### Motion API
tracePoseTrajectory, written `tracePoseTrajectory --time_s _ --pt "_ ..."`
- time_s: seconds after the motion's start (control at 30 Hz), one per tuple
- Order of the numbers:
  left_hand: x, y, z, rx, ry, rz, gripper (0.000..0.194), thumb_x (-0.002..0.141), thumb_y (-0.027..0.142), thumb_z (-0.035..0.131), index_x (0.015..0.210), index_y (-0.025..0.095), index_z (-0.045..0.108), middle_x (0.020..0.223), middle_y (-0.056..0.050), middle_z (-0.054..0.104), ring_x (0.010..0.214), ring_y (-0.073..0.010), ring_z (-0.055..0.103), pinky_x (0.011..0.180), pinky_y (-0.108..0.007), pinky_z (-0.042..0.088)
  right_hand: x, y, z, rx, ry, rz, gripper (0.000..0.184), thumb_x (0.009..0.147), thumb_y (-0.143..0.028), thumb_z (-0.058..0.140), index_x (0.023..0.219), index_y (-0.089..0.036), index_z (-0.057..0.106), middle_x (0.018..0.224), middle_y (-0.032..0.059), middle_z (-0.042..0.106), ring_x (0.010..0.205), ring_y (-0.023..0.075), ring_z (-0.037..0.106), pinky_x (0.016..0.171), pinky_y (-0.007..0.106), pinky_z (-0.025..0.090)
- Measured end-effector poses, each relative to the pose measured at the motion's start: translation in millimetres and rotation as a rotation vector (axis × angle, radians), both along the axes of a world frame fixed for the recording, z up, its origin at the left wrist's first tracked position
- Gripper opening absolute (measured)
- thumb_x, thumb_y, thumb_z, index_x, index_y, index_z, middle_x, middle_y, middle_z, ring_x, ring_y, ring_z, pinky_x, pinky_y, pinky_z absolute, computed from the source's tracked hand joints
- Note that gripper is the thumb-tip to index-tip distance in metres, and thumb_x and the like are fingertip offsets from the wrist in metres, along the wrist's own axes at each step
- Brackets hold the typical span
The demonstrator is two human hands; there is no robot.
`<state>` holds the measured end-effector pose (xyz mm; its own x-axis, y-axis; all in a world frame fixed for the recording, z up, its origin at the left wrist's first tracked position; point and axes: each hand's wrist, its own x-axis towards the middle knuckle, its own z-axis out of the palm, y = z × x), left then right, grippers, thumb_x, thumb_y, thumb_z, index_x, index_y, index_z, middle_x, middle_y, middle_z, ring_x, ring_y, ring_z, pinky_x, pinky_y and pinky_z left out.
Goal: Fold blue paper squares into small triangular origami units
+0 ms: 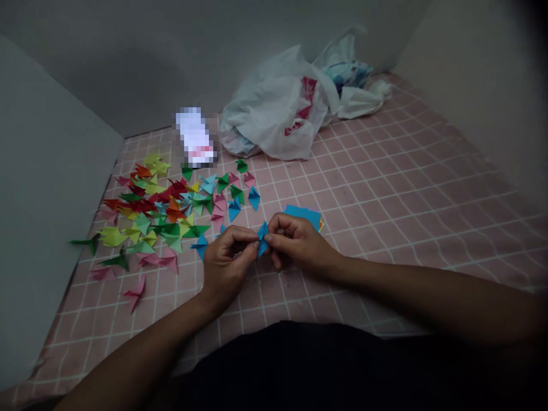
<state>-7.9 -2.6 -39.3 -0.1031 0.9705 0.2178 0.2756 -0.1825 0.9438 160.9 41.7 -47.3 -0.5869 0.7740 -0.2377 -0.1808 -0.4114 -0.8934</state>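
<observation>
Between my two hands is a small blue origami crane (262,240), its folded paper coming to points above and below. My left hand (229,257) pinches its left side between thumb and forefinger. From the other side, my right hand (295,240) pinches the right edge, with the remaining fingers curled in. Just beyond my right hand lies a stack of blue square paper (303,214), partly hidden by it. Another blue crane (200,246) rests close to my left hand. To the left spread several folded paper cranes (165,228) in green, red, yellow, pink and blue.
A phone with a lit, blurred screen (196,137) lies behind the cranes. White plastic bags (274,108) with red print sit at the back by the wall. A pink checked cloth (385,188) covers the surface, with walls on the left and behind.
</observation>
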Motion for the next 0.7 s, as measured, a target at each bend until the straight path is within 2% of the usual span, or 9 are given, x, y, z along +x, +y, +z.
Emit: tracePoseTrajectory --time_s 0.7 --pt "-4.8 4.7 0.5 0.089 0.106 -0.074 0.01 0.078 0.009 0.069 0.075 0.018 0.068 0.075 -0.001 0.071 0.067 -0.0118 0.069 0.062 -0.02 0.057 -0.4 -0.7 -0.5 0.003 0.051 -0.014 0.029 0.081 -0.032 0.078 0.08 -0.021 0.05 0.059 -0.0073 0.063 0.042 0.0069 0.057 0.041 0.019 0.041"
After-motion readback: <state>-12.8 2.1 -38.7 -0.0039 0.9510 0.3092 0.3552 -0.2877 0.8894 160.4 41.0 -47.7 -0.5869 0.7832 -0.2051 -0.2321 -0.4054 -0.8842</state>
